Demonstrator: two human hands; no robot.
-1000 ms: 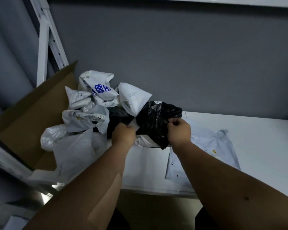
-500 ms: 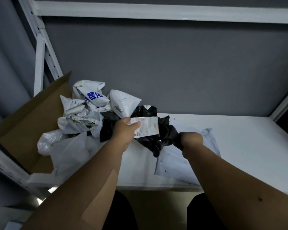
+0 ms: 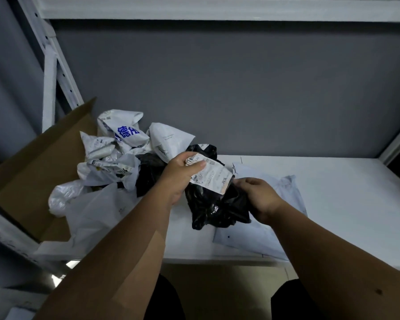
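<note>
The left hand [image 3: 179,176] pinches the label [image 3: 210,175], mostly peeled off; the right hand [image 3: 260,196] grips the black bag [image 3: 214,209], and the corner beside its fingers seems not yet free

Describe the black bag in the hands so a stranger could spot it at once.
On the white shelf board, right of the cardboard box spilling crumpled white mailer bags, the left hand and right hand hold a crinkled black bag. Unlike the other black wrapper in the heap, it carries a white barcode label.
</note>
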